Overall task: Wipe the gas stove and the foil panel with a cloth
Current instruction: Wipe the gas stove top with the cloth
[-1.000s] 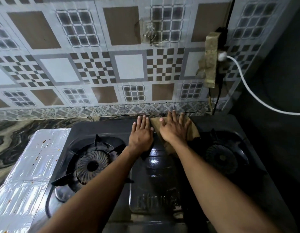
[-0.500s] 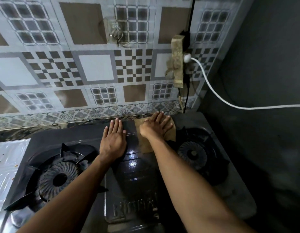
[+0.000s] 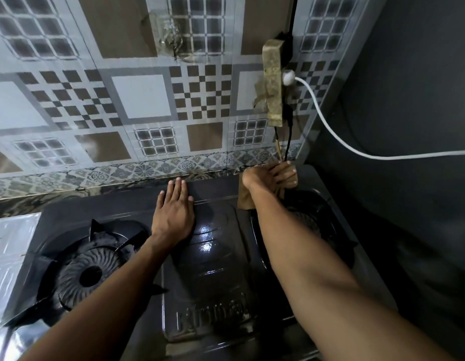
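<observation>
A black two-burner gas stove [image 3: 215, 269] fills the lower part of the head view, with a left burner [image 3: 89, 274] and a right burner [image 3: 314, 225] half hidden by my right forearm. My left hand [image 3: 174, 212] lies flat, fingers together, on the stove's middle back. My right hand [image 3: 271, 177] presses a brown cloth [image 3: 245, 199] onto the stove's back edge, near the right burner. A shiny foil panel [image 3: 10, 246] lies at the stove's left.
A patterned tiled wall [image 3: 142, 97] rises behind the stove. A taped power strip [image 3: 274, 84] hangs on it with a white cable [image 3: 356, 149] running right and black cords dropping to my right hand. A dark wall [image 3: 408, 126] closes the right side.
My right hand has slid the cloth rightward along the stove's back edge toward the right burner. My left hand stays flat on the stove. The camera view has shifted right.
</observation>
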